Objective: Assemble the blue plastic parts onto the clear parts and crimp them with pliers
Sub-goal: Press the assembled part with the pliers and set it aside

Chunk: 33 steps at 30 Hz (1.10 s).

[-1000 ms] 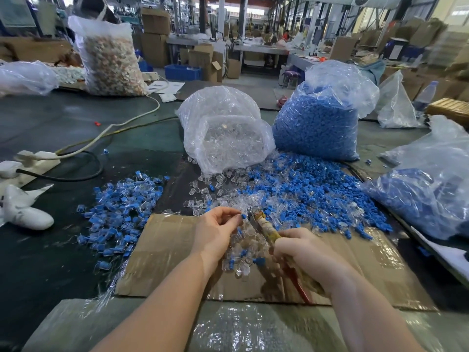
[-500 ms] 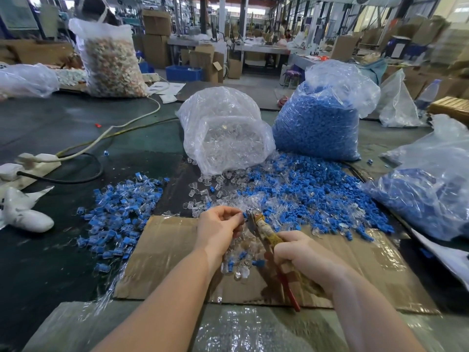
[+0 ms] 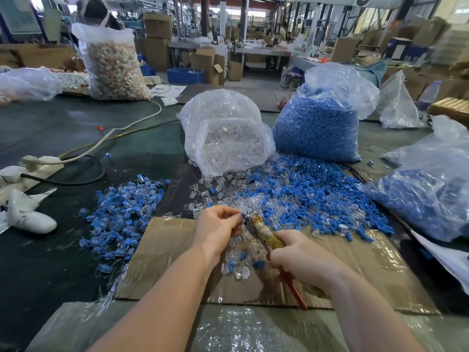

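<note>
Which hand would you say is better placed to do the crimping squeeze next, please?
Right, probably. The right hand already grips the pliers, while the left hand pinches a small part at their tip.

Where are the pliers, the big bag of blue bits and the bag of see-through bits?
pliers (image 3: 264, 233): head view, on the taped middle, just above the right hand.
blue bag (image 3: 317, 133): head view, on its bulging front.
clear bag (image 3: 228, 146): head view, on its front, over the clear parts inside.
</note>
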### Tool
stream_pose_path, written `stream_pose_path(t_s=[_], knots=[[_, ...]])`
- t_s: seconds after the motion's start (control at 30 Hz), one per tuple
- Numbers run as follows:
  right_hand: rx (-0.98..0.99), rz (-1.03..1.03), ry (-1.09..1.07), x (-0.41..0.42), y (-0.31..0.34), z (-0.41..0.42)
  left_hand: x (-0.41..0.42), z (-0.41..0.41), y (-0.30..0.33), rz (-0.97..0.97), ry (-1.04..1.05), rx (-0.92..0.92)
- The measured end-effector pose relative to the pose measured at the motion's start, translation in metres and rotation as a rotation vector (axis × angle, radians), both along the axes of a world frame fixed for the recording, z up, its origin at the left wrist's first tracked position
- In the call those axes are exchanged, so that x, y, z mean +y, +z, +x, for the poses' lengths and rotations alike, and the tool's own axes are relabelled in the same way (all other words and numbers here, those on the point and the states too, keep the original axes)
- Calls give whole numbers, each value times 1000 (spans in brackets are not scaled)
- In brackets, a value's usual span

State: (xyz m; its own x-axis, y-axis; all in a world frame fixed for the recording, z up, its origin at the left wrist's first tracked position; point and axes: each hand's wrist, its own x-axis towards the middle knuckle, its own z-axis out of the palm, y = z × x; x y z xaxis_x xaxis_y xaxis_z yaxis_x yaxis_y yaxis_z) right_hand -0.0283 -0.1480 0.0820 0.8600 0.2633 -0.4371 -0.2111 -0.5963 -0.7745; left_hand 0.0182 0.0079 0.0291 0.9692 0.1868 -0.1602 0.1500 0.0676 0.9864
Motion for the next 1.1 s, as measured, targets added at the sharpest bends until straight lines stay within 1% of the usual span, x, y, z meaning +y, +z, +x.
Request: stream_pose_path(t_s=[0.27,0.4,0.47,0.53,0.57,0.6,0.63,0.7,0.77,0.87,0.97,1.1], knots=[[-113,-76,-17,2,-3,-2,-2,-1,-1,-30,-11,-15],[-82,-26,-31,2,-2,-3,-3,-1,-2,-39,1,-28],[-67,17,-42,1,-2,-4,-4,-2,-1,-80,24,-33],[-131,16,-78,-2,-6,-5,1,-3,-1,-100,95,-30],[-200,-11,-112,-6,-10,-3,7,-3,-2,-60,146,-31],[-280,-53,-159,-11,-16,-1,16,-3,-4,40,201,-40],[-358,-110,-212,-16,-21,2,27,-2,-6,199,254,-59],[-479,-300,-297,-31,-31,9,54,-2,-9,548,348,-91],[-547,-491,-356,-48,-41,15,80,-1,-14,749,419,-94],[-571,-692,-375,-68,-51,20,107,-2,-25,917,428,-35],[-555,-846,-317,-76,-57,23,117,-2,-33,1018,399,-16],[-583,-899,-303,-78,-63,24,110,-1,-32,1101,386,14]])
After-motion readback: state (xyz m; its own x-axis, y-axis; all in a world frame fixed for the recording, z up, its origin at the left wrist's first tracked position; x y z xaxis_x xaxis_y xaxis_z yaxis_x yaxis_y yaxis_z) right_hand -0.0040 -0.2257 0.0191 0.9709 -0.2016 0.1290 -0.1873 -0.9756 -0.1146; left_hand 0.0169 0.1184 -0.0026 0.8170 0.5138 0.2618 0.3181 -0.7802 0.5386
